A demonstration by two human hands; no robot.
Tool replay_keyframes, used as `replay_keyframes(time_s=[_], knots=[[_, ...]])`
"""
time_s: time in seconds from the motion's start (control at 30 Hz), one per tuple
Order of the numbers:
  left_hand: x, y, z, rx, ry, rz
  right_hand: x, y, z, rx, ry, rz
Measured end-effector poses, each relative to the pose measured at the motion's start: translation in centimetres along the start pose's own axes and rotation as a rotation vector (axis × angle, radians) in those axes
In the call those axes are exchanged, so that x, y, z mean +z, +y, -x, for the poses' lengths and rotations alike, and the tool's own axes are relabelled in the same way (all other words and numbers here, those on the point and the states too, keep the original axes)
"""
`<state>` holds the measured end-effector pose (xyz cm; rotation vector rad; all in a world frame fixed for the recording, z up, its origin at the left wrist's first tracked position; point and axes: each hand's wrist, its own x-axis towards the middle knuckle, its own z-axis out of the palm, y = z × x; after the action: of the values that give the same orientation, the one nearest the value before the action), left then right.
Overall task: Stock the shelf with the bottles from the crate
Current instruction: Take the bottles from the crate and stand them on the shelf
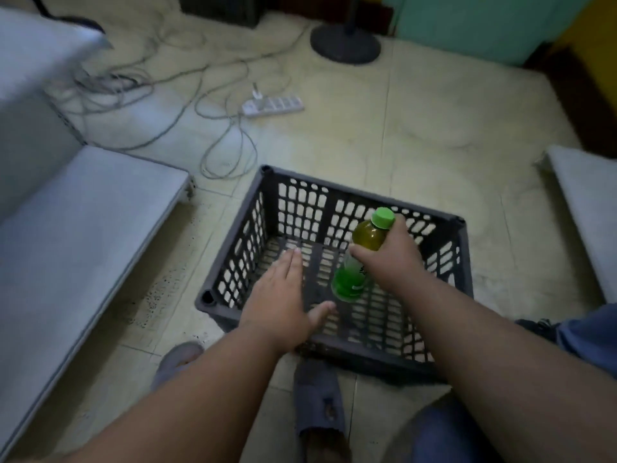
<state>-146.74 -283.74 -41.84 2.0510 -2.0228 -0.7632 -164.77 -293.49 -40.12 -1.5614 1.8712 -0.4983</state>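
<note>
A dark plastic crate (233, 262) with slotted walls stands on the floor in front of me. My right hand (390, 259) grips a bottle (364, 242) of yellow-green drink with a green cap and green label, holding it tilted inside the crate. No other bottle shows in the crate. My left hand (283, 299) hovers flat, fingers stretched, over the crate's near left side and holds nothing. A pale grey shelf (83, 228) runs along the left, its low board level with the floor.
Loose cables (213, 105) and a white power strip (273, 105) lie on the tiled floor beyond the crate. A fan base (345, 45) stands at the back. Another grey board (587, 208) is at the right. My slippered feet (317, 399) are just before the crate.
</note>
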Motion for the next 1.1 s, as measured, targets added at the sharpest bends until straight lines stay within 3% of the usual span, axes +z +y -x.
replay_keyframes(time_s=[0.23, 0.47, 0.67, 1.1], knots=[[-13.1, -3.4, 11.0, -0.104, 0.362, 0.225, -3.5, -16.8, 11.5, -0.492, -0.032, -0.170], [-21.2, -8.1, 22.5, -0.310, 0.583, 0.300, -1.4, -29.9, 22.7, -0.813, -0.246, -0.256], [-24.3, -13.2, 28.7, -0.449, 0.742, 0.333, 2.6, -37.9, 28.7, -0.992, -0.364, -0.182], [-26.6, -28.9, 23.4, -0.775, 0.715, 0.138, 19.3, -48.3, 23.3, -1.122, -0.525, -0.090]])
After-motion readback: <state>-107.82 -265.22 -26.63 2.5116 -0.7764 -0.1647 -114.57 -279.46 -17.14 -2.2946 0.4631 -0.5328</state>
